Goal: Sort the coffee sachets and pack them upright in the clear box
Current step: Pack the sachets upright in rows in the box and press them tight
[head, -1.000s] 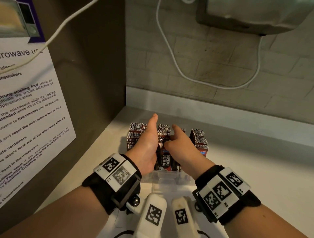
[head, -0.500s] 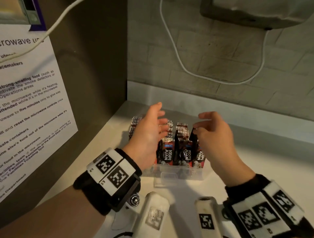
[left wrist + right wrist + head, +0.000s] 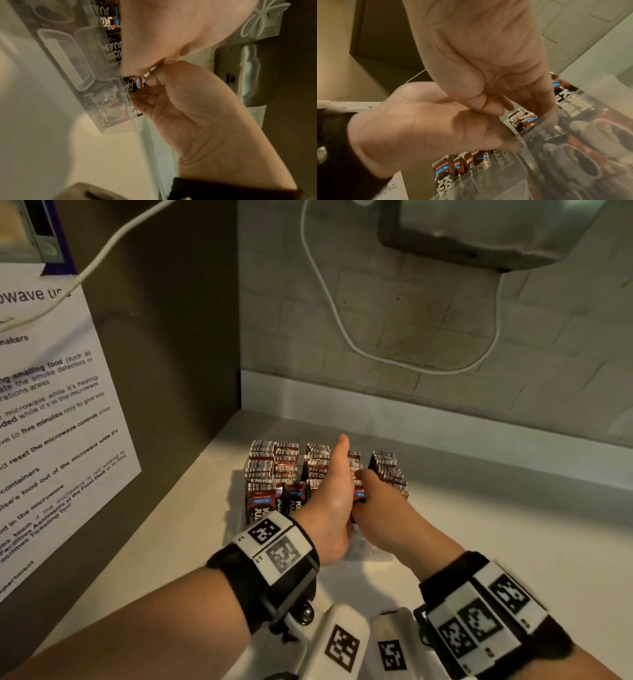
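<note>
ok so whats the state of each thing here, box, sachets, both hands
clear box: on the counter, no lid on it, nearly full
coffee sachets: standing upright in rows inside the box
left hand: fingers straight, pushed down between the rows
right hand: fingers reach down among the sachets; grip hidden
white cable: hanging slack on the wall

An office pantry: a microwave-use notice (image 3: 51,419) cites facilities staff, above a white counter (image 3: 513,542) and tiled wall (image 3: 428,313).
</note>
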